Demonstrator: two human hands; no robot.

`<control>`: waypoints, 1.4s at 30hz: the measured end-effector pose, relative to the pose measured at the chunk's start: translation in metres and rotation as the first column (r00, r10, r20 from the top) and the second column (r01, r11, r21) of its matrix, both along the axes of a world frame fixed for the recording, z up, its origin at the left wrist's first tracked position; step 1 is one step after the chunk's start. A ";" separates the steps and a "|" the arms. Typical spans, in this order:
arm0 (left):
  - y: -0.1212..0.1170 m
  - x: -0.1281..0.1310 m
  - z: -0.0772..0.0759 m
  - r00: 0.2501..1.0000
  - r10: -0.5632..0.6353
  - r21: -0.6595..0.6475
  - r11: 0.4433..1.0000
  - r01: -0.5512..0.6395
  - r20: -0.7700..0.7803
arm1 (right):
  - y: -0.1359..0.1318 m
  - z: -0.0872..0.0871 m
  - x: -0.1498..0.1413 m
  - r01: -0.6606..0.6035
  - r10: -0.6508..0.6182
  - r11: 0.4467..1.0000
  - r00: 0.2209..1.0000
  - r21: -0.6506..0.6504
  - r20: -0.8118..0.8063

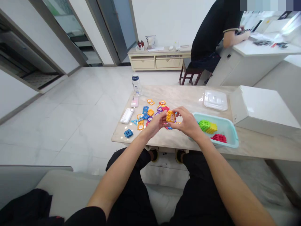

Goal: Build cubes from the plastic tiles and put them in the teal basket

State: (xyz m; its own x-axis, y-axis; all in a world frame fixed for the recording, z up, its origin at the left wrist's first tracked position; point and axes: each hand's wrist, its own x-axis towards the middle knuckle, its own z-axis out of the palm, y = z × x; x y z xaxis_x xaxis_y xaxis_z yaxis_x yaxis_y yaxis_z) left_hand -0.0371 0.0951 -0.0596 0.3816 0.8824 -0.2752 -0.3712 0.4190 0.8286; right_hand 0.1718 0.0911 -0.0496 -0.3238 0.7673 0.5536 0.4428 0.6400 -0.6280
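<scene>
Between my two hands, above the table, is a small stack of orange plastic building tiles point(171, 116) with notched edges and a printed face. My left hand point(157, 123) grips the stack from the left, fingers closed on its side. From the right, my right hand point(187, 123) holds it with thumb and fingers. Beneath and left of my hands lie loose tiles in blue, orange, purple and red, among them a blue tile point(145, 110) and an orange tile point(150, 112). A stack of blue tiles point(128, 133) sits apart near the table's front left corner.
A light teal basket point(232, 138) right of my hands holds green, yellow and red tile stacks. Behind it are a clear plastic lid point(215, 99) and a large white box point(265, 110). A water bottle point(136, 84) and a white case point(127, 115) stand left. Another person point(213, 34) sits beyond.
</scene>
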 end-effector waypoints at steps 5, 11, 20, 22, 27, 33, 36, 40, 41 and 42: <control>0.002 -0.006 0.006 0.995 0.088 -0.072 0.993 -0.091 -0.039 | 0.016 -0.013 -0.005 -0.020 0.019 0.997 1.000 -0.076 -0.018; 0.001 -0.015 0.008 1.000 0.009 -0.055 0.998 -0.010 -0.006 | 0.022 -0.018 -0.016 -0.014 0.010 0.995 0.999 -0.094 -0.052; 0.002 -0.026 0.002 0.999 0.045 -0.067 0.997 -0.044 0.003 | 0.016 -0.017 -0.028 -0.062 0.059 0.994 0.998 -0.086 -0.036; 0.001 -0.026 0.001 0.999 0.046 -0.034 0.998 -0.046 -0.007 | 0.016 -0.018 -0.029 -0.068 0.066 0.995 0.997 -0.076 -0.027; -0.004 -0.025 0.004 0.997 -0.016 0.037 0.999 0.019 -0.080 | 0.018 -0.024 -0.031 -0.033 0.033 0.998 0.999 -0.061 0.010; -0.003 -0.025 0.005 0.989 0.028 0.012 1.000 -0.026 -0.146 | 0.022 -0.035 -0.026 -0.008 0.012 0.999 0.998 -0.051 0.069; -0.002 -0.027 0.003 0.987 0.017 -0.042 0.999 -0.024 -0.158 | 0.022 -0.037 -0.028 0.010 -0.004 0.998 0.996 -0.068 0.088; 0.002 -0.034 0.000 0.981 0.034 -0.056 0.997 -0.045 -0.189 | 0.024 -0.037 -0.036 0.012 -0.001 0.995 0.994 -0.098 0.110; 0.004 -0.036 0.000 0.978 0.035 -0.056 0.997 -0.048 -0.205 | 0.025 -0.036 -0.038 0.001 0.011 0.995 0.993 -0.104 0.118; 0.006 -0.037 0.001 0.975 0.035 -0.060 0.997 -0.050 -0.220 | 0.027 -0.036 -0.039 -0.003 0.017 0.994 0.992 -0.108 0.126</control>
State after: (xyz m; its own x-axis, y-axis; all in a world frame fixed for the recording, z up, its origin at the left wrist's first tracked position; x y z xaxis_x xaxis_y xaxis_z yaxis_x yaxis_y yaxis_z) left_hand -0.0741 0.1015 -0.0588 0.2685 0.8741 -0.4049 -0.2025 0.4621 0.8634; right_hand 0.1325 0.1179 -0.0861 -0.3940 0.8166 0.4219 0.5172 0.5764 -0.6326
